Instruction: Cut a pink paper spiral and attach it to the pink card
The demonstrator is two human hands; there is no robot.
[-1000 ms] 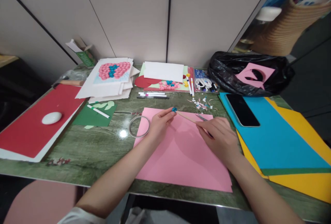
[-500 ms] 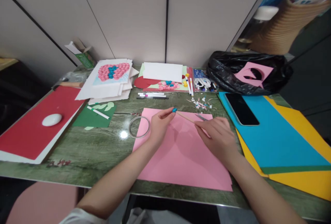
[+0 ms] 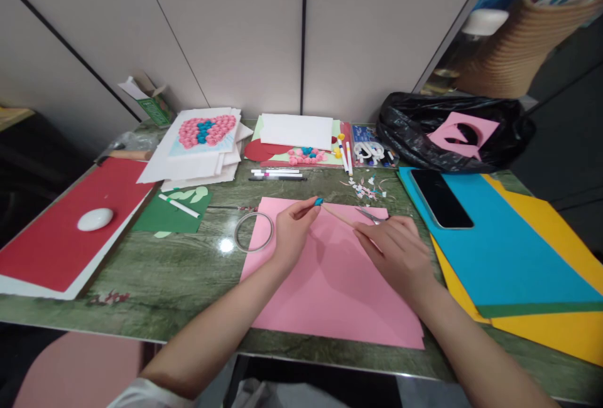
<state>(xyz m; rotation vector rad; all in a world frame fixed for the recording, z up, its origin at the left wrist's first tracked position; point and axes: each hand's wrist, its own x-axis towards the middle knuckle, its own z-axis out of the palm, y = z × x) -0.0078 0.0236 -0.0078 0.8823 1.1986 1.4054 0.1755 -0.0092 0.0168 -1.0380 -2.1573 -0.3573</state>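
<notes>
Scissors (image 3: 373, 216): partly hidden by right hand (image 3: 398, 254). Blue piece (image 3: 319, 202): partly covered by left hand (image 3: 293, 229); form too small to tell. Woven basket (image 3: 518, 50): cut off, right edge.

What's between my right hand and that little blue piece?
In the head view, a thin stick spans that stretch, from the right hand to the blue piece, with pink paper below.

Item: small, rounded, bright-blue piece (image 3: 319, 201), pinched in your left hand (image 3: 291, 230). Item: thin, straight, pale wood-coloured stick (image 3: 339, 214), slanting from your right hand (image 3: 398, 250), its far tip at the blue piece.
</notes>
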